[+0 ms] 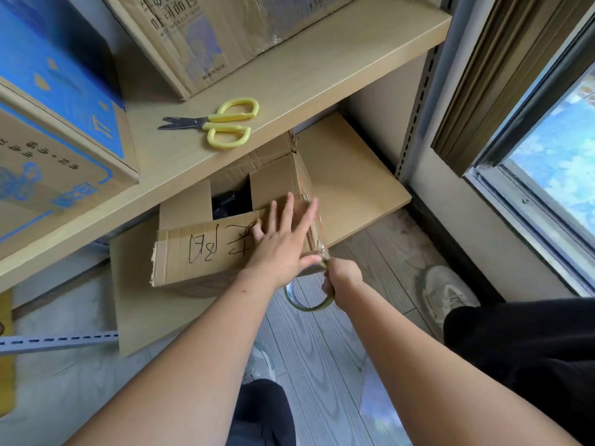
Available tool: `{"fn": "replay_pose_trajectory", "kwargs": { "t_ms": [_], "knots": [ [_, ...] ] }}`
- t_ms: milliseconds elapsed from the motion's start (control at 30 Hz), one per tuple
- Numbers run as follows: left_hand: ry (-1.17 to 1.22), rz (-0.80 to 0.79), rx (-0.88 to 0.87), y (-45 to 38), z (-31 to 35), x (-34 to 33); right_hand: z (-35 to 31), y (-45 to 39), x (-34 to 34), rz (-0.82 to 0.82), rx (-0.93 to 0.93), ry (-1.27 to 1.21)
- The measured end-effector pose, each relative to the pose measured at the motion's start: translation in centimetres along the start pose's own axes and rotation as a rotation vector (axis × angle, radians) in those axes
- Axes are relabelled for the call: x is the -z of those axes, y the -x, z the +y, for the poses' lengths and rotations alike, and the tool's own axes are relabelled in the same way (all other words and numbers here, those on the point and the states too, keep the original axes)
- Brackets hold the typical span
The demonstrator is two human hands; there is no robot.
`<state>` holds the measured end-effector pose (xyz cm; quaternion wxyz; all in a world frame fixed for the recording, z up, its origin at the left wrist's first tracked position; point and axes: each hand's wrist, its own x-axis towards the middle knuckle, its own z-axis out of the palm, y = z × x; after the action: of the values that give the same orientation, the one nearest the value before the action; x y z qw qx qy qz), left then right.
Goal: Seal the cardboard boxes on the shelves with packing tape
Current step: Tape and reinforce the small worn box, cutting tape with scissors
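A brown cardboard box (199,252) with black handwriting sits on the low shelf (354,194), its top flaps partly apart over dark contents. My left hand (283,239) lies flat, fingers spread, on the box's front flap near its right corner. My right hand (343,280) grips a roll of clear packing tape (307,300) just below that corner. A short strip of tape runs from the roll up onto the box's right edge.
Yellow-handled scissors (222,122) lie on the upper shelf (289,85). A blue-printed box (54,130) stands at its left and a brown printed box (199,37) at the back. A window (553,149) is at the right. My shoes (447,294) stand on the wooden floor.
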<state>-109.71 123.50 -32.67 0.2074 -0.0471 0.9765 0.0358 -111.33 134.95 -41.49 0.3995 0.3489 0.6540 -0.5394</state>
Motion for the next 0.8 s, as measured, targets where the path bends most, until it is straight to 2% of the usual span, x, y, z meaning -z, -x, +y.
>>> {"fn": "replay_pose_trajectory", "kwargs": {
  "t_ms": [100, 167, 233, 300, 333, 367, 433, 467, 533, 633, 667, 733, 800],
  "knots": [
    [0.048, 0.057, 0.041, 2.1, -0.8, -0.5, 0.2, 0.9, 0.5, 0.161, 0.331, 0.227],
    [0.066, 0.188, 0.147, 4.2, -1.0, -0.8, 0.5, 2.1, 1.3, 0.212, 0.592, 0.365],
    [0.179, 0.419, 0.338, 6.2, -0.9, -1.0, 0.5, 3.7, 1.9, 0.144, 0.73, 0.432],
    [0.475, 0.518, 0.68, 6.6, -1.2, -2.4, 0.1, 4.4, 2.4, 0.062, 0.752, 0.507],
    [0.68, 0.476, 0.869, 6.7, -1.6, -3.0, -0.2, 4.7, 2.5, 0.022, 0.79, 0.587],
    [0.85, 0.363, 1.017, 7.0, -1.9, -3.6, -0.3, 4.9, 2.5, -0.014, 0.829, 0.666],
    [1.051, 0.046, 1.096, 7.2, -2.4, -4.4, -0.4, 4.8, 2.6, -0.074, 0.864, 0.752],
    [1.135, -0.029, 1.072, 7.0, -2.9, -4.8, -0.4, 4.8, 2.6, -0.108, 0.863, 0.767],
    [1.298, -0.059, 1.074, 6.2, -3.6, -5.5, -0.2, 4.9, 2.6, -0.154, 0.849, 0.772],
    [1.668, 0.017, 1.144, 4.4, -5.2, -7.5, 0.1, 5.1, 1.9, -0.219, 0.825, 0.721],
    [1.747, 0.067, 1.177, 4.1, -5.5, -8.0, 0.2, 4.9, 1.5, -0.222, 0.826, 0.736],
    [1.753, 0.288, 1.311, 4.2, -6.8, -7.5, -0.1, 4.4, 0.7, -0.142, 0.845, 0.795],
    [1.578, 0.672, 1.542, 4.9, -10.5, -6.8, -0.4, 3.9, 0.3, -0.067, 0.837, 0.792]
  ]
}}
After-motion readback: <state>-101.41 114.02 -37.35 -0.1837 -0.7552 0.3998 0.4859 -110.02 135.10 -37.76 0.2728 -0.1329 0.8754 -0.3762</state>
